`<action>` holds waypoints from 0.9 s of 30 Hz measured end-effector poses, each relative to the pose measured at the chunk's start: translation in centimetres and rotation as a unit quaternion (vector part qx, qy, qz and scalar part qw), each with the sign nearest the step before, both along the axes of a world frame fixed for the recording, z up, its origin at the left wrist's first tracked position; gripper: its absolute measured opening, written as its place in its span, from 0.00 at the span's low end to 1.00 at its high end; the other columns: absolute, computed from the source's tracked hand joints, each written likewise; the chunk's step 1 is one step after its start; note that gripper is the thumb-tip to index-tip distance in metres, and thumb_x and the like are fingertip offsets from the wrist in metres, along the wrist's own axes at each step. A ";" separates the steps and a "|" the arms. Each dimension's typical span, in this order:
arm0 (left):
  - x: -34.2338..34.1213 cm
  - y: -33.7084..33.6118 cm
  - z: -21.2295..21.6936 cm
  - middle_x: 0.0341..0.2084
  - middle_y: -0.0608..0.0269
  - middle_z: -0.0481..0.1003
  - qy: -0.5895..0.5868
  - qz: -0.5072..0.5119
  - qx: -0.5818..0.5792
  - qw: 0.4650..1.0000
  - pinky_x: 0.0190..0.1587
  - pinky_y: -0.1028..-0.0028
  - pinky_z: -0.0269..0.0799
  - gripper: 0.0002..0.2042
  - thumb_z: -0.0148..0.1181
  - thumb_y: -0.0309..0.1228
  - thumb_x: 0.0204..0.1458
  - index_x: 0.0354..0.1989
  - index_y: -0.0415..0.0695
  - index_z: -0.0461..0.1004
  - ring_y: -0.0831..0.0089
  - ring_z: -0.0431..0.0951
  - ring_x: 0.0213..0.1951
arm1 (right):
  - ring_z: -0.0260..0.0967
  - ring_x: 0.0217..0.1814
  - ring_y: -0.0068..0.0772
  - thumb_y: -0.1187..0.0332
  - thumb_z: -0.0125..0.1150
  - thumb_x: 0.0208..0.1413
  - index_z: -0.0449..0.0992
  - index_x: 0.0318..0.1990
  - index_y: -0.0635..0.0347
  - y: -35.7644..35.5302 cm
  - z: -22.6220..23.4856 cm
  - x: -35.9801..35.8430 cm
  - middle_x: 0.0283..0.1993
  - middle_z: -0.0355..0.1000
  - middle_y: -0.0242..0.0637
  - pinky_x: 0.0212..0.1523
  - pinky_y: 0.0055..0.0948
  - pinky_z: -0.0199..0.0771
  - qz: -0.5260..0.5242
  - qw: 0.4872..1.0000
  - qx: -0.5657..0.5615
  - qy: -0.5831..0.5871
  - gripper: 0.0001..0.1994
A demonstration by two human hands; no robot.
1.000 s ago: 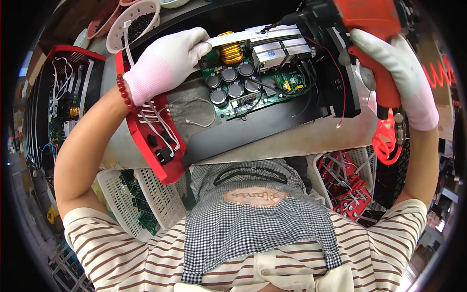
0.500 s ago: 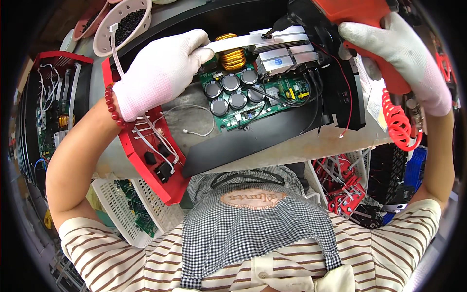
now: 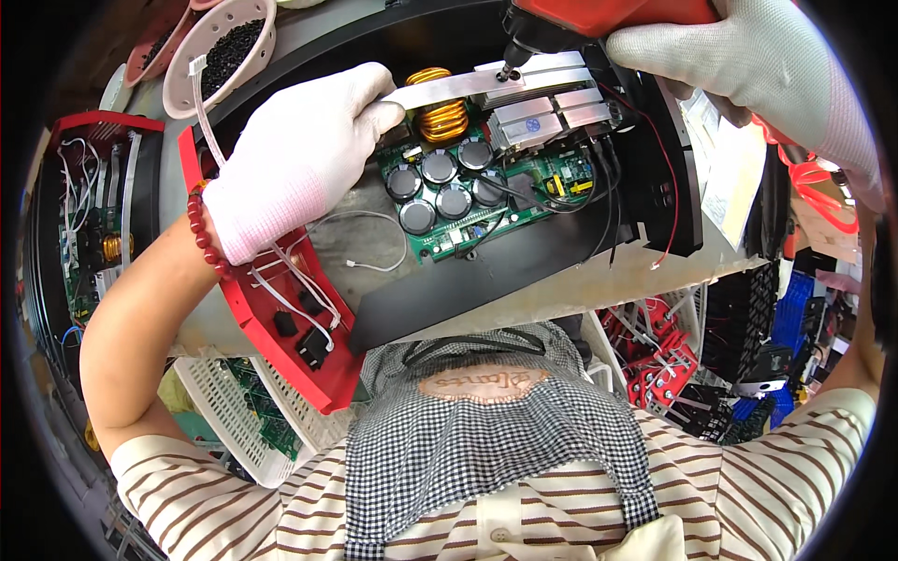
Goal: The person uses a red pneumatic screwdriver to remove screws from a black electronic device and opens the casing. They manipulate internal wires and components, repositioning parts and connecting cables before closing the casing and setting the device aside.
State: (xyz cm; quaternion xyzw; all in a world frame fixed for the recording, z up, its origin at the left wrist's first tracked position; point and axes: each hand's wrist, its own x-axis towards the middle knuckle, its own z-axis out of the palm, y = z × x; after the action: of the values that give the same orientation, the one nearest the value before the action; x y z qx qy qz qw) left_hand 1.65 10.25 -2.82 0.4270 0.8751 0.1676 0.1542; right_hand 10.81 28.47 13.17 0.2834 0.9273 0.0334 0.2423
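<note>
My gloved left hand (image 3: 304, 154) pinches one end of a flat silver metal strip (image 3: 435, 92) between thumb and fingers. The strip passes over a copper coil (image 3: 440, 122), and its other end lies on the finned aluminium heat sinks (image 3: 510, 134). Wrapped in my gloved right hand (image 3: 748, 70) is a red power screwdriver (image 3: 617, 13), its black nose pointing down. Its bit meets the strip's far end beside a dark screw head. Below sits a green circuit board (image 3: 524, 215) with several round capacitors (image 3: 440, 166), inside a black metal housing (image 3: 468, 285).
A red end panel (image 3: 271, 327) with white wires stands at the housing's left. Pink baskets (image 3: 265, 61) of black screws are at the far left. Another opened unit (image 3: 98, 206) stands left. White crates (image 3: 229, 402) with boards and red parts lie below the table edge.
The screwdriver has shifted left and stands more upright over the strip's end. My right hand has moved left with it. My left hand keeps its pinch on the strip.
</note>
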 end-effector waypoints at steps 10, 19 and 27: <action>-0.3 0.1 -0.6 0.30 0.48 0.74 0.013 -0.011 0.014 1.000 0.40 0.64 0.70 0.11 0.51 0.35 0.60 0.43 0.40 0.70 0.53 0.76 0.36 | 0.71 0.22 0.25 0.44 0.61 0.53 0.80 0.27 0.66 -0.8 -0.2 -0.1 0.19 0.72 0.34 0.24 0.25 0.70 0.009 0.999 0.040 0.000 0.27; -0.8 0.3 -0.9 0.32 0.48 0.75 0.019 -0.023 0.017 0.999 0.42 0.63 0.69 0.11 0.50 0.35 0.61 0.43 0.40 0.71 0.52 0.76 0.39 | 0.71 0.22 0.25 0.45 0.62 0.54 0.79 0.36 0.67 -0.8 0.1 2.3 0.23 0.73 0.35 0.25 0.25 0.70 0.044 0.995 -0.014 0.091 0.27; -0.7 0.5 -0.8 0.33 0.47 0.75 0.032 -0.023 0.026 0.999 0.44 0.63 0.70 0.12 0.50 0.36 0.61 0.44 0.40 0.71 0.51 0.76 0.40 | 0.70 0.22 0.22 0.52 0.65 0.53 0.79 0.35 0.66 2.0 1.6 3.4 0.23 0.73 0.33 0.22 0.23 0.69 -0.014 0.956 -0.250 0.154 0.20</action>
State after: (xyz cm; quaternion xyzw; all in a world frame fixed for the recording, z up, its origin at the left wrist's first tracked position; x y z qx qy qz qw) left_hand 0.96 10.74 -3.62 0.4557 0.8650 0.1732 0.1188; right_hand 14.23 30.48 14.79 0.2286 0.9280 -0.2466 0.1602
